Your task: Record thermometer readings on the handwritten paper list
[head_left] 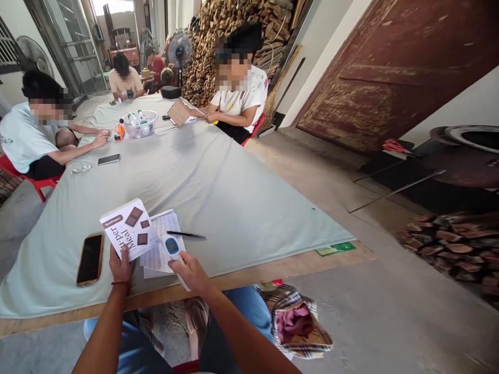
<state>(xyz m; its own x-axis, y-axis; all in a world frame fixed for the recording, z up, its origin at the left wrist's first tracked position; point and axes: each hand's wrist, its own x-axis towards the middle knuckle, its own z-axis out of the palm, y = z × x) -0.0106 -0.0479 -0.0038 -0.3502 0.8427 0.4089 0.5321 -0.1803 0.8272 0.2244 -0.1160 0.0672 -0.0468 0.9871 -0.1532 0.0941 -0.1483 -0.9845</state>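
Observation:
My left hand [120,267] grips the lower edge of a white printed box [127,221]. Brown squares like chocolate pieces and the word "Meal" show on its face. In my right hand [191,271] is a white handheld thermometer [172,247] with a blue-rimmed dark screen, held just right of the box. Beneath both lie sheets of paper [150,259] covered in writing, partly hidden. A black pen [186,235] rests across the papers' right edge onto the cloth. Left of my left hand a phone [90,259] in an orange-brown case lies flat.
A pale green cloth [234,208] covers the long table. Further along are another phone [109,159], an orange tape dispenser [119,131] and a clear basket [140,126] with bottles. Several people sit around; one holds a cardboard piece [179,112]. A checked bag [300,327] stands below, right.

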